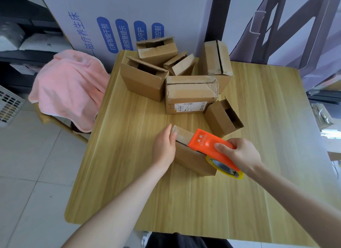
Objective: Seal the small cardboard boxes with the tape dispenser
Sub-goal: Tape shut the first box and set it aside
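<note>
A small cardboard box [191,160] lies on the wooden table [129,174] in front of me. My left hand [164,148] presses flat against its left end, holding it. My right hand [239,153] grips an orange tape dispenser [206,142] with a yellow-rimmed tape roll [225,167]. The dispenser's front edge rests on the top of the box, near the left end. Most of the box top is hidden under the dispenser.
Several other small cardboard boxes [190,96] are piled at the back middle of the table, some with open flaps. One open box [223,118] lies just behind the dispenser. A pink cloth [70,89] drapes over a chair to the left. A large printed carton [120,22] stands behind.
</note>
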